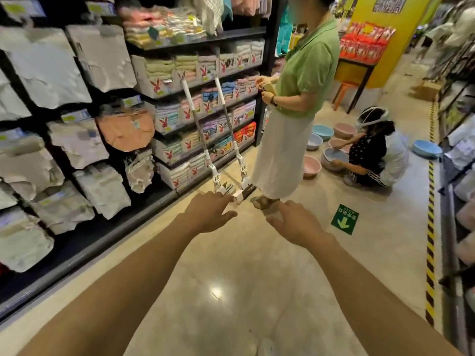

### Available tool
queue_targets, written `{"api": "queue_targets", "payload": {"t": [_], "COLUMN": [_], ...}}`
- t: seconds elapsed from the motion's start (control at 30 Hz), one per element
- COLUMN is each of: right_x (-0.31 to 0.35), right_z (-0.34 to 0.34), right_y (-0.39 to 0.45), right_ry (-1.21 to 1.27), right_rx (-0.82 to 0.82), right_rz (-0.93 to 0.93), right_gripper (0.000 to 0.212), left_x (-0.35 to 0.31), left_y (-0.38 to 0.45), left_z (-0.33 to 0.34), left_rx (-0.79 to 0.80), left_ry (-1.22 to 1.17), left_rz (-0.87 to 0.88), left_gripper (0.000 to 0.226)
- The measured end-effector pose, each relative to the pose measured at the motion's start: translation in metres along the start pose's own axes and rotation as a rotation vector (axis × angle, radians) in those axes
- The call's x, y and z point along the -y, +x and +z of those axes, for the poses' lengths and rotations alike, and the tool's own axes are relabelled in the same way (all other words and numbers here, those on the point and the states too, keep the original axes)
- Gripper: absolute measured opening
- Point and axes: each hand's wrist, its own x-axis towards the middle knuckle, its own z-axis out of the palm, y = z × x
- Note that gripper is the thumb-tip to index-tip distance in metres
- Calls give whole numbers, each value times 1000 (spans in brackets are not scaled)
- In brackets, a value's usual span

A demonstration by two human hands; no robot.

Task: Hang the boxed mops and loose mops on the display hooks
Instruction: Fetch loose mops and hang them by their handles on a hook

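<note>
Both arms reach forward over the shiny beige floor [231, 278]. Left hand [208, 214] is stretched out palm down, fingers straight and slightly spread, holding nothing; its fingertips [229, 198] reach the foot of the nearer mop, though actual touch is too blurred to tell. Right hand [295, 222] is also flat and empty, fingers loosely spread, hovering over the floor just right of the left hand and short of the mops. Just beyond the left fingertips two loose mops stand side by side, heads on the floor, handles leaning back against the towel shelf: left mop [196, 119] and right mop [227, 116], each with a white and metal handle. The shelf [195, 44] behind them holds folded towels in boxes with a red rabbit logo. Right beyond the mop heads a person in a green top and white skirt [285, 129] stands facing the shelf. Right of the right hand a green arrow sticker [344, 219] lies on the floor. Farther off, another person [372, 155] crouches among pink and blue basins [312, 167].
</note>
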Motion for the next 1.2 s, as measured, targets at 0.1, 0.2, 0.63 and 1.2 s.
{"api": "queue_targets", "payload": {"t": [0.1, 0.2, 0.63, 1.2], "right_x": [-33, -63, -63, 6], "right_z": [-1, 1, -12, -21], "right_y": [55, 113, 360, 707], "right_ry": [-6, -15, 2, -15], "right_rx": [24, 72, 177, 234], "right_rz": [-40, -64, -312, -344], "right_gripper": [47, 49, 50, 48], "left_x": [1, 3, 94, 343], "left_y": [50, 95, 247, 489], "left_z": [4, 2, -9, -9], "left_rx": [40, 63, 13, -27], "left_ry": [-13, -29, -111, -346], "left_rz": [-76, -150, -441, -597], "left_gripper": [54, 55, 52, 55]}}
